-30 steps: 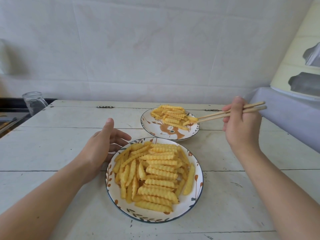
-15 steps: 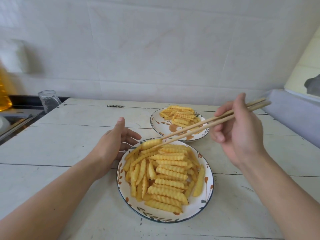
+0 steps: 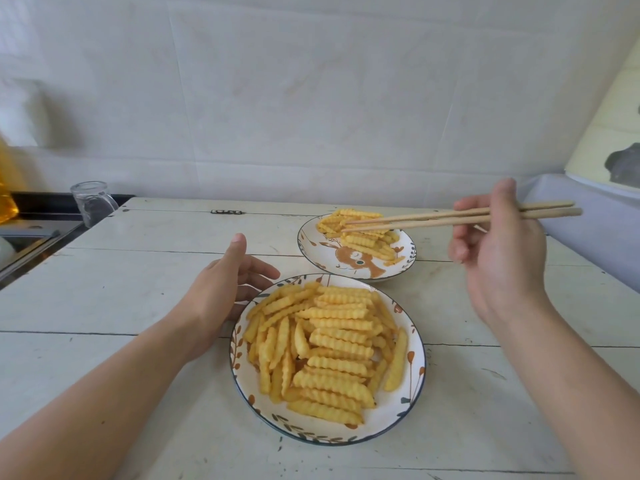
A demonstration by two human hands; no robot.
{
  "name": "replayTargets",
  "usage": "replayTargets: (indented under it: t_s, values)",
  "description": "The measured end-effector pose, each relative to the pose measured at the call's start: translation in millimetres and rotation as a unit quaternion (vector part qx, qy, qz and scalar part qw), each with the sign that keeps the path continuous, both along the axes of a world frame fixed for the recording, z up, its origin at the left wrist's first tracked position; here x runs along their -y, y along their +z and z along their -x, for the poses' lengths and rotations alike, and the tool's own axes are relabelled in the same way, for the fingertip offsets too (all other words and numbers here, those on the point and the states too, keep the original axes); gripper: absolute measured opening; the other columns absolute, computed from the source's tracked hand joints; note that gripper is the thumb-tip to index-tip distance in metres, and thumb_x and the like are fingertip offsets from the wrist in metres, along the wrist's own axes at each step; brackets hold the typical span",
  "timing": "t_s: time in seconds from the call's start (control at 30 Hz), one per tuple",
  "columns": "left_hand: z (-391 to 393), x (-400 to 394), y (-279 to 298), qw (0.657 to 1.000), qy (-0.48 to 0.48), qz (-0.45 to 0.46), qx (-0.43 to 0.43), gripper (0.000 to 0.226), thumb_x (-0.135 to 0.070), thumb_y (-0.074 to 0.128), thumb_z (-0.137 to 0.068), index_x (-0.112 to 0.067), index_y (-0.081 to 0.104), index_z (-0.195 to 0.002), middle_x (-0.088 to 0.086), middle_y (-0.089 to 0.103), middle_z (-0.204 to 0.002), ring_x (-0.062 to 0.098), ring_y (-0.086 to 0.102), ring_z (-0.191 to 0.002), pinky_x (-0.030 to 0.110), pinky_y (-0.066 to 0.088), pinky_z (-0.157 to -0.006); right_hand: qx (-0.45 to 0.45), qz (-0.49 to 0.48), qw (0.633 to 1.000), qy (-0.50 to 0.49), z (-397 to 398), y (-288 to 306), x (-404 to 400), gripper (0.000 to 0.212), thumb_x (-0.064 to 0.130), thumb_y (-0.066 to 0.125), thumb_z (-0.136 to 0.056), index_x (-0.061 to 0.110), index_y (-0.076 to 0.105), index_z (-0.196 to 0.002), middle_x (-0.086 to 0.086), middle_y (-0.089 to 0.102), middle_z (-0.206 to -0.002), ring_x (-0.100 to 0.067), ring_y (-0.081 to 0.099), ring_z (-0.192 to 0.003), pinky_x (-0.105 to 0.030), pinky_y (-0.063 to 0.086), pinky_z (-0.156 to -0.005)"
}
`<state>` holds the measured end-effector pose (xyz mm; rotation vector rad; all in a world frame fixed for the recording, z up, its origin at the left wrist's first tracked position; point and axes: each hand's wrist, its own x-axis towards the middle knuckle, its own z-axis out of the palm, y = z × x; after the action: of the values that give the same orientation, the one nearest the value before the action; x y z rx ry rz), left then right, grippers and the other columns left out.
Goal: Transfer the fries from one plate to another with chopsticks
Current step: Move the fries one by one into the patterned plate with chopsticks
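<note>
A near plate (image 3: 412, 386) with a leaf pattern holds a big pile of crinkle-cut fries (image 3: 329, 344). Behind it to the right stands a smaller far plate (image 3: 311, 247) with a deer picture and a smaller heap of fries (image 3: 363, 237). My right hand (image 3: 498, 258) grips wooden chopsticks (image 3: 450, 218), whose tips reach over the far plate's heap; I cannot tell whether a fry is pinched between them. My left hand (image 3: 221, 289) rests open on the table, fingers at the near plate's left rim.
The white plank table (image 3: 138, 289) carries both plates. An upturned glass (image 3: 91, 202) stands at the back left corner beside a dark sink edge (image 3: 31, 237). A pale covered surface (image 3: 588, 237) rises at the right, and a tiled wall closes off the back.
Half a second ago the chopstick tips were down at the near plate's fries. Now my right hand has swung them back over the far plate. My left hand stayed put.
</note>
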<state>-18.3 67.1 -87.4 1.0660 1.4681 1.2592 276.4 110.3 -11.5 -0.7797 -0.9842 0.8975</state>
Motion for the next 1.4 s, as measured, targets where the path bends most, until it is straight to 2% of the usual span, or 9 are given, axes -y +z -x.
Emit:
replayTargets:
  t_s: [0.17, 0.3, 0.4, 0.5, 0.67, 0.8, 1.0, 1.27, 1.4]
  values:
    - [0, 0, -1, 1.0, 0.003, -0.003, -0.011, 0.079, -0.068, 0.023, -0.104, -0.016, 0.081, -0.091, 0.017, 0.075, -0.102, 0.029, 0.068, -0.087, 0.049, 0.051, -0.086, 0.107, -0.01, 0.986, -0.128, -29, -3, -18, 0.045, 0.038, 0.043, -0.104, 0.012, 0.062, -0.073, -0.007, 0.052, -0.059, -0.018, 0.045, -0.042, -0.025, 0.036, -0.042]
    - [-1, 0, -1, 1.0, 0.004, -0.003, -0.008, 0.08, -0.068, 0.023, -0.104, -0.015, 0.081, -0.091, 0.015, 0.074, -0.097, 0.03, 0.069, -0.086, 0.049, 0.051, -0.085, 0.204, -0.015, 0.97, -0.133, -34, -16, -28, 0.045, 0.044, 0.046, -0.1, 0.019, 0.067, -0.068, 0.005, 0.053, -0.05, -0.014, 0.048, -0.045, -0.028, 0.039, -0.048]
    - [-1, 0, 0, 1.0, 0.006, -0.004, -0.006, 0.08, -0.067, 0.023, -0.105, -0.013, 0.08, -0.092, 0.015, 0.074, -0.097, 0.03, 0.068, -0.086, 0.049, 0.05, -0.085, 0.239, -0.02, 0.963, -0.126, -32, -22, -32, 0.045, 0.047, 0.045, -0.099, 0.022, 0.067, -0.069, 0.011, 0.056, -0.051, -0.013, 0.051, -0.048, -0.033, 0.04, -0.055]
    - [-1, 0, 0, 1.0, 0.005, -0.006, -0.007, 0.08, -0.067, 0.023, -0.105, -0.013, 0.08, -0.093, 0.018, 0.075, -0.101, 0.03, 0.068, -0.086, 0.049, 0.05, -0.086, 0.234, -0.023, 0.962, -0.139, -28, -25, -32, 0.045, 0.048, 0.044, -0.101, 0.022, 0.066, -0.071, 0.009, 0.057, -0.054, -0.014, 0.052, -0.047, -0.03, 0.042, -0.052]
    - [-1, 0, -1, 1.0, 0.005, -0.005, -0.001, 0.08, -0.067, 0.023, -0.105, -0.013, 0.08, -0.093, 0.016, 0.074, -0.098, 0.03, 0.067, -0.085, 0.048, 0.049, -0.083, 0.217, -0.012, 0.966, -0.139, -25, -27, -31, 0.048, 0.047, 0.044, -0.104, 0.015, 0.066, -0.075, -0.009, 0.055, -0.06, -0.02, 0.052, -0.04, -0.028, 0.044, -0.045]
    - [0, 0, -1, 1.0, 0.002, -0.005, 0.006, 0.08, -0.068, 0.024, -0.104, -0.013, 0.08, -0.092, 0.012, 0.073, -0.092, 0.028, 0.066, -0.083, 0.046, 0.048, -0.082, 0.215, 0.005, 0.967, -0.133, -26, -30, -35, 0.049, 0.047, 0.043, -0.104, 0.014, 0.067, -0.078, -0.009, 0.056, -0.061, -0.019, 0.053, -0.041, -0.026, 0.045, -0.043]
    - [-1, -1, -1, 1.0, 0.004, -0.005, 0.002, 0.08, -0.068, 0.024, -0.104, -0.013, 0.08, -0.093, 0.012, 0.073, -0.093, 0.028, 0.067, -0.084, 0.047, 0.049, -0.082, 0.213, 0.018, 0.969, -0.124, -26, -35, -40, 0.051, 0.048, 0.038, -0.105, 0.017, 0.066, -0.077, -0.008, 0.057, -0.061, -0.022, 0.056, -0.044, -0.032, 0.048, -0.049]
    - [0, -2, -2, 1.0, 0.0, -0.004, 0.008, 0.08, -0.068, 0.024, -0.104, -0.011, 0.079, -0.095, 0.012, 0.073, -0.092, 0.027, 0.067, -0.081, 0.045, 0.049, -0.08, 0.142, 0.02, 0.977, -0.158, -33, -22, -38, 0.057, 0.048, 0.035, -0.106, 0.013, 0.061, -0.069, -0.012, 0.051, -0.055, -0.019, 0.047, -0.037, -0.024, 0.04, -0.041]
    - [1, -3, -3, 1.0, 0.0, -0.007, 0.009, 0.08, -0.068, 0.023, -0.104, -0.012, 0.08, -0.093, 0.013, 0.073, -0.093, 0.028, 0.066, -0.082, 0.045, 0.048, -0.08, 0.159, 0.009, 0.974, -0.158, -35, -20, -37, 0.057, 0.048, 0.034, -0.106, 0.013, 0.062, -0.07, -0.012, 0.052, -0.055, -0.018, 0.048, -0.036, -0.024, 0.039, -0.041]
